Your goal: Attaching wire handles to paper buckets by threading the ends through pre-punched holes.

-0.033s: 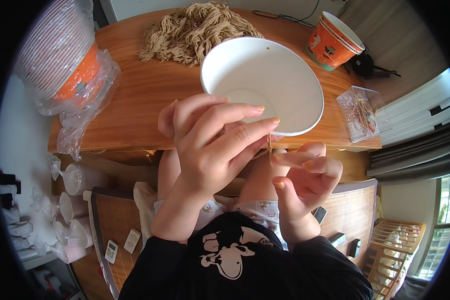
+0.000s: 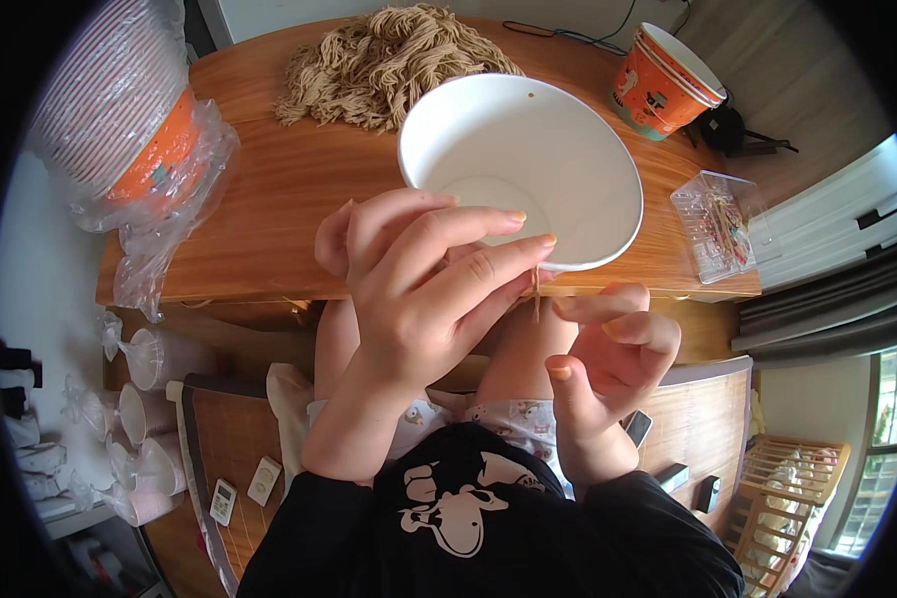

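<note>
A white-lined paper bucket is tilted with its mouth toward me, above the table's near edge. My left hand grips its near rim, with fingertips over the edge. A short piece of tan twine hangs from that rim, just under my left fingertips; how it is fastened is hidden. Close to the twine's right, my right hand is open and empty, its thumb apart from the loosely bent fingers. The twine does not touch it.
A heap of tan twine lies at the back of the wooden table. Orange buckets stand back right, near a clear box of small sticks. At left rises a plastic-wrapped bucket stack. Wrapped tubs sit lower left.
My right fingers have come off the twine, and its lower end now hangs loose. The bucket has shifted very slightly left; my left hand keeps its place.
</note>
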A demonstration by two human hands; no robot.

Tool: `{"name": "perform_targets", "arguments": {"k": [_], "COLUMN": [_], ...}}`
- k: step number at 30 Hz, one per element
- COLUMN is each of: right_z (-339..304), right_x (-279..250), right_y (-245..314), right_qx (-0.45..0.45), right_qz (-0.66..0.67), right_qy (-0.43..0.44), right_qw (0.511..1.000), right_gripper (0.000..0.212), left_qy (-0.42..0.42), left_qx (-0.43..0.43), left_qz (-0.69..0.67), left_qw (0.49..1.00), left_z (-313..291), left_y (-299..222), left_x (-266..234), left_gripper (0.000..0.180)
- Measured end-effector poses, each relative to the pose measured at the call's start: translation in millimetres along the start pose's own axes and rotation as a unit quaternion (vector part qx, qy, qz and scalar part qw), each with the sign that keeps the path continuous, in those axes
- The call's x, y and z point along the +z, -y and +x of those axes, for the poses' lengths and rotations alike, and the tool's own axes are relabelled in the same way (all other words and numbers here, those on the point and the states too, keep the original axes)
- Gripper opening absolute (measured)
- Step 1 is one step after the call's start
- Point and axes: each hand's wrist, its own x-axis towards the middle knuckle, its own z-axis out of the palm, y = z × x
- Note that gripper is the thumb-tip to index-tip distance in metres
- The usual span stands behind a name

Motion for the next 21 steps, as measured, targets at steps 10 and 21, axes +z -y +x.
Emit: {"name": "perform_targets", "arguments": {"k": [10,21], "right_z": [-11.1,-17.3], "right_x": [3.1,-8.6], "right_y": [-14.6,6.8], "right_qx": [-0.024,0.050], "right_qz": [-0.193,0.024], "right_qy": [0.019,0.004], "right_qw": [0.981,0.998], "right_gripper": [0.056,0.042], "left_qy": [-0.024,-0.038], "left_qx": [0.080,0.094], "left_qz": [0.002,0.036], "left_qw": [0.996,0.994], "left_z": [-5.3,-9.8], "left_y": [-6.4,-4.5], "left_x": [8.3,3.1], "left_gripper": [0.023,0.018]}}
